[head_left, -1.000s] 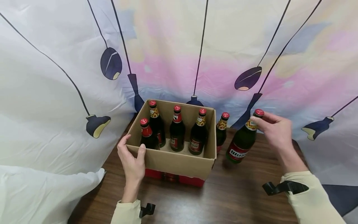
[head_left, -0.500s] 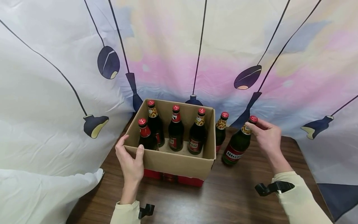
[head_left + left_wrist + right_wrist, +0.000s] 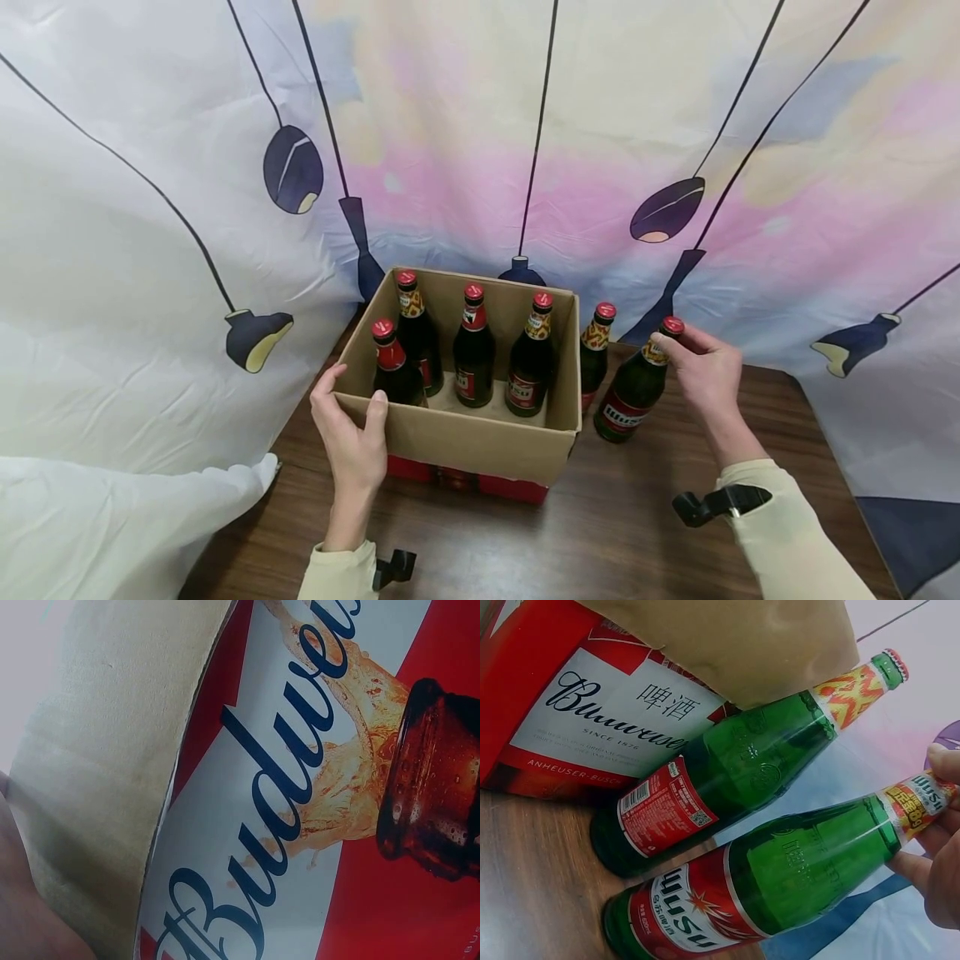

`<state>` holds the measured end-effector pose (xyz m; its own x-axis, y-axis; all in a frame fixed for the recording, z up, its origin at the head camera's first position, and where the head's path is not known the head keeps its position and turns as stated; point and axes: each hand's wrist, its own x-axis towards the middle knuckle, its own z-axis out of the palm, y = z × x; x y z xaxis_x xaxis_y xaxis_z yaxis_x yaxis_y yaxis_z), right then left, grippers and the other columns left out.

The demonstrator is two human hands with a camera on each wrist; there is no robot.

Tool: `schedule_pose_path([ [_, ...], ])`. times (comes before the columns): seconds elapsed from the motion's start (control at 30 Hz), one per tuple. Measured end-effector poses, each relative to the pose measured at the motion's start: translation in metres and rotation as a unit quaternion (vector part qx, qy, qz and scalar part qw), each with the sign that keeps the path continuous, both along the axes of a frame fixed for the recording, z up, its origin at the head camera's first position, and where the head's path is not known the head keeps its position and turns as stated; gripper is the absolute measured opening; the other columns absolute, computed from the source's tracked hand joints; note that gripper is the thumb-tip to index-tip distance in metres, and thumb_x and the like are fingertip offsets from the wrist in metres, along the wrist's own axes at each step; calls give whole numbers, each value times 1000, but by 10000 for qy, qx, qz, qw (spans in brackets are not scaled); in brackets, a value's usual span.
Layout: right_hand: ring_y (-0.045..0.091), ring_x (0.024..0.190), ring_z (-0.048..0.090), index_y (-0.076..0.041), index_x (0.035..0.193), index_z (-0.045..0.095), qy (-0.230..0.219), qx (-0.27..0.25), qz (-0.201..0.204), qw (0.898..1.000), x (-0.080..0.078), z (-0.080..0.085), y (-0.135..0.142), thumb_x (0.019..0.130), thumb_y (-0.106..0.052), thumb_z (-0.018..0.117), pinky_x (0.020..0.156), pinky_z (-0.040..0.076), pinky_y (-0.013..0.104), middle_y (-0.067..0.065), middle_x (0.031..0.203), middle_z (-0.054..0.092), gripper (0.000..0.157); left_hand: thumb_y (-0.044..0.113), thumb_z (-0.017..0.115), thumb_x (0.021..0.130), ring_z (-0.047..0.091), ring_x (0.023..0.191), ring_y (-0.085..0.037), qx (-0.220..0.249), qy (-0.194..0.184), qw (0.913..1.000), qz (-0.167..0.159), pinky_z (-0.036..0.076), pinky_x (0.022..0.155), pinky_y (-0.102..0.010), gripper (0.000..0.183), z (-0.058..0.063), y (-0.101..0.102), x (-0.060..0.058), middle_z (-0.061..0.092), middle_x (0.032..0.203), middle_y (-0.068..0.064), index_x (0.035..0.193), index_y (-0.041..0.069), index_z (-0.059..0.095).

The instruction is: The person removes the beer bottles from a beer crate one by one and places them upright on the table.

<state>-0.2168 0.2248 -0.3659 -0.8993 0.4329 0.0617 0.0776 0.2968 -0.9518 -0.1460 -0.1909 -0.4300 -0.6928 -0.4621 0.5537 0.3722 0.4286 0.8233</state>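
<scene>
My right hand (image 3: 708, 375) pinches the neck of a green beer bottle (image 3: 632, 392) with a red cap; in the right wrist view its base meets the wood. Just left of it a second green bottle (image 3: 727, 776) stands beside the carton. With thumb inside and fingers outside, or the reverse, I cannot tell which, my left hand (image 3: 352, 437) grips the near left corner of an open cardboard beer carton (image 3: 480, 437). Several capped bottles stand in the carton, among them one with a red neck label (image 3: 474, 350) and one with a patterned neck label (image 3: 532, 358).
A brown wooden table (image 3: 600, 517) carries everything. White cloth (image 3: 135, 508) bunches up at the left edge. Behind the carton hangs a printed curtain (image 3: 450, 167) with lamp drawings. The carton's brown flap (image 3: 765, 645) is folded outward above its red printed side.
My right hand has moved left and slightly down, bringing its bottle onto the table, closer to the bottle beside the carton. The left hand keeps its place on the carton.
</scene>
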Motion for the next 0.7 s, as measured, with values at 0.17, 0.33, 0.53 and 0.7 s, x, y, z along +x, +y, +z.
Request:
schedule_pose_path([
  [0.17, -5, 95, 61, -8, 137, 71, -33, 70, 29, 10000, -3, 1, -1, 90, -34, 83, 75, 51, 10, -27, 93, 66, 55, 17, 62, 91, 35, 143, -34, -2, 58, 10000, 26, 22, 116, -56, 62, 1, 0, -1, 44, 153, -22, 146, -4, 43],
  [0.33, -5, 94, 60, -8, 137, 72, 23, 97, 75, 9999, -8, 0, -3, 90, -34, 83, 74, 51, 11, -28, 92, 65, 54, 17, 62, 91, 36, 143, -34, -7, 110, 9999, 44, 23, 116, -53, 62, 2, 0, -1, 45, 152, -21, 146, -4, 43],
  [0.53, -4, 95, 60, -8, 133, 74, 112, 199, 84, 9997, -11, -3, -5, 91, -33, 83, 75, 50, 11, -27, 92, 65, 50, 17, 62, 91, 36, 142, -33, -3, 117, 9999, 35, 23, 116, -50, 62, 1, 0, -1, 46, 151, -22, 146, -4, 43],
  [0.7, -2, 97, 60, -9, 134, 74, 61, 144, 73, 9999, -12, -4, -7, 90, -33, 84, 77, 50, 11, -21, 99, 68, 50, 16, 62, 91, 36, 142, -31, 31, 73, 10000, 33, 23, 117, -48, 62, 2, 1, 0, 45, 151, -22, 146, -4, 43],
])
